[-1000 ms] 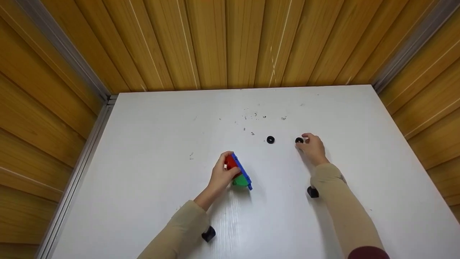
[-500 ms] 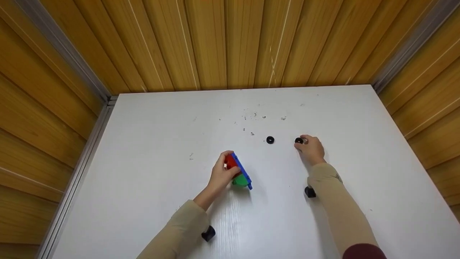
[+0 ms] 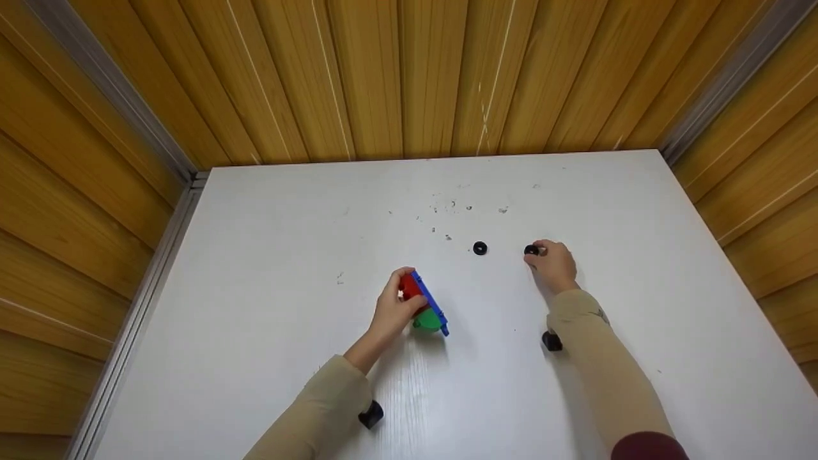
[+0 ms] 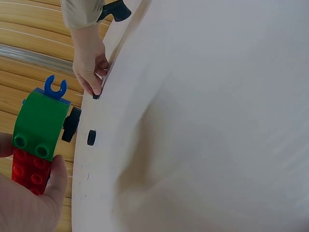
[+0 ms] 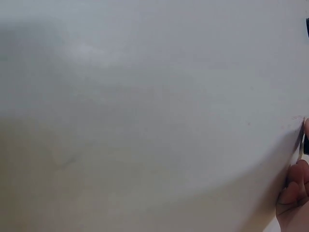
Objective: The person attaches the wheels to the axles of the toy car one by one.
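My left hand (image 3: pixel 391 310) grips a toy block car (image 3: pixel 429 300) tilted on its side, its blue base facing right. Red and green studded blocks (image 4: pixel 41 123) show in the left wrist view, with a blue hook (image 4: pixel 55 88) at the end and one black wheel (image 4: pixel 71 124) on the side. Farther right, my right hand (image 3: pixel 556 267) pinches a small black wheel (image 3: pixel 531 250) between thumb and fingers, close to the tabletop. Only part of this hand (image 5: pixel 294 193) appears at the right wrist view's edge. A second loose black wheel (image 3: pixel 480 248) lies flat to its left.
The white tabletop (image 3: pixel 275 236) carries dark scuff marks beyond the hands. Wood-patterned walls (image 3: pixel 409 76) enclose it at the back and both sides. Black wrist cameras (image 3: pixel 370 415) hang under the beige sleeves.
My right hand's fingers have come together on the black wheel, with the hand and forearm shifting slightly left. The left hand and toy car stay in place.
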`<move>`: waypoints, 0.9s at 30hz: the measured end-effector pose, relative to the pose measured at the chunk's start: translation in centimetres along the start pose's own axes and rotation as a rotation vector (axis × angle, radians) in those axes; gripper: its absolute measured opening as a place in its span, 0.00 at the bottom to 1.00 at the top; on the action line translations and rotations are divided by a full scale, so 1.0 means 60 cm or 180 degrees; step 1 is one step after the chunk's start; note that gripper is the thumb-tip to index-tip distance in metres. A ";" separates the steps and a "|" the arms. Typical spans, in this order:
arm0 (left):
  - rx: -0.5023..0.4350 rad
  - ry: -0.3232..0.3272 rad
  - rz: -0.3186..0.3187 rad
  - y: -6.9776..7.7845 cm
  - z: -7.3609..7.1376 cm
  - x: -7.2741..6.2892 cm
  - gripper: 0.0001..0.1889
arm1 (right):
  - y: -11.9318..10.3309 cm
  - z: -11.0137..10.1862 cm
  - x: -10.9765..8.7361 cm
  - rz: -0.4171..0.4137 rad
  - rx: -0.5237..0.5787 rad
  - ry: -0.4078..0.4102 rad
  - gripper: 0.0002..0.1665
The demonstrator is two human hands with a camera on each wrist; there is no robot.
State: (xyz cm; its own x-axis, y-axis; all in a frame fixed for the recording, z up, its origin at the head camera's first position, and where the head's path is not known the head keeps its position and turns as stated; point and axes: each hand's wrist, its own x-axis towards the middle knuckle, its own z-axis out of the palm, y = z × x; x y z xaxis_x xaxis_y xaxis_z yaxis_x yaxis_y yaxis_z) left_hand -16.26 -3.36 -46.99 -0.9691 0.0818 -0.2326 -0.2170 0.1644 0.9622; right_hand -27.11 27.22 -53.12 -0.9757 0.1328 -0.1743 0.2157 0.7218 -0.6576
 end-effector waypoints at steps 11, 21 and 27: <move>-0.0039 -0.0014 -0.0014 0.022 0.000 -0.017 0.26 | -0.022 -0.016 0.007 -0.0094 -0.0045 0.0068 0.25; -0.0124 0.0004 -0.0009 -0.029 0.008 0.021 0.27 | -0.039 -0.032 0.001 -0.0422 -0.0062 0.0139 0.24; -0.0213 -0.0037 -0.0069 -0.019 0.006 0.017 0.28 | -0.053 -0.036 -0.012 -0.0633 -0.0045 0.0236 0.22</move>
State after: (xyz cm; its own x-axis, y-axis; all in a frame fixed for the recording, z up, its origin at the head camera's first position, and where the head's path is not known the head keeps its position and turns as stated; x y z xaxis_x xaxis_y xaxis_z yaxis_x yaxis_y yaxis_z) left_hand -16.95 -3.10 -48.37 -0.9628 0.0903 -0.2547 -0.2457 0.1001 0.9642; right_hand -27.16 26.29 -49.35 -0.9993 0.0360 0.0126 0.0186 0.7483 -0.6631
